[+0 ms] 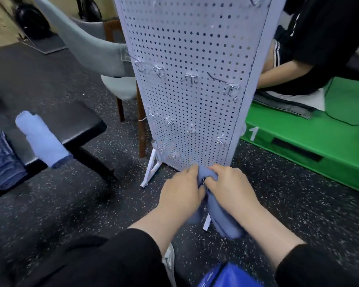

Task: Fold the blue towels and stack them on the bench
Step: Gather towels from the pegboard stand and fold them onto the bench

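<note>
A blue towel (222, 220) hangs bunched between my two hands at the foot of the white pegboard rack (195, 90). My left hand (180, 191) grips its upper left part, and my right hand (230, 187) pinches the top fold beside it; the rest droops below my right wrist. On the black bench (71, 121) at the left lies a folded blue towel (43, 139). A stack of folded dark and light blue towels (2, 162) sits at the bench's near left end.
Wire hooks stud the pegboard, whose white feet stand on the speckled black floor. A grey chair (95, 48) stands behind the bench. A seated person (319, 48) occupies the green box (319, 141) at the right. A blue object (230, 276) shows at the bottom edge.
</note>
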